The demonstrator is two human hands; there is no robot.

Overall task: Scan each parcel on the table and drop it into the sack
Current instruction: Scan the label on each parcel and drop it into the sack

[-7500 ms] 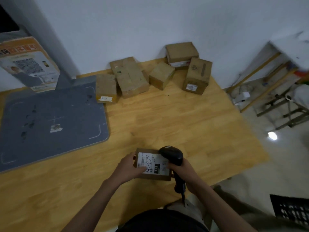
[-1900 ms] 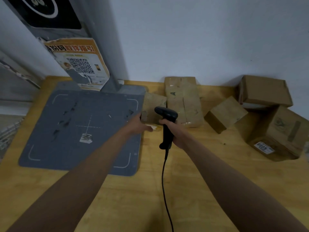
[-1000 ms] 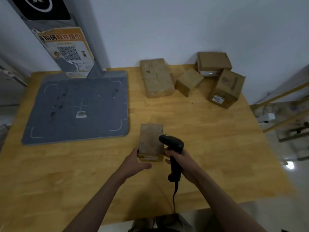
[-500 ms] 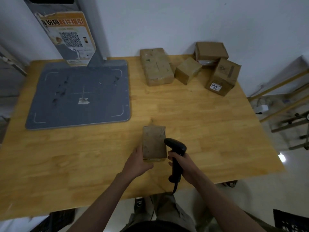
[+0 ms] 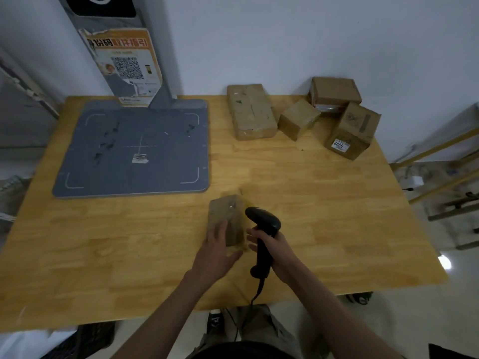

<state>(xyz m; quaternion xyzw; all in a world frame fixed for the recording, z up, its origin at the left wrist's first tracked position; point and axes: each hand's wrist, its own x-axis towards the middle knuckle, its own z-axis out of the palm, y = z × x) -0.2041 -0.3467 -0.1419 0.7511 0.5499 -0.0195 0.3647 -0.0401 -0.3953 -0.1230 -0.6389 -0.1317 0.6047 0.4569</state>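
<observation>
Left hand (image 5: 216, 251) gripping parcel (image 5: 228, 216); right hand (image 5: 274, 251) clutching scanner (image 5: 263, 221) beside it.

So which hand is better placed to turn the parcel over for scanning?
The left hand: it already holds the small parcel by its near end, while the right hand is wrapped round the scanner handle, so it probably cannot grip anything else.

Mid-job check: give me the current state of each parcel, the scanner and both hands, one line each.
Held parcel: near the table's front edge, no label showing, gripped by the left hand.
Left hand: holds the parcel's near end.
Scanner: upright beside that parcel, cable hanging down.
Right hand: grips the scanner handle.
Long parcel: lying flat by the wall.
Small parcel: untouched beside it.
Back parcel: against the wall.
Labelled parcel: label 8009 facing forward.
</observation>
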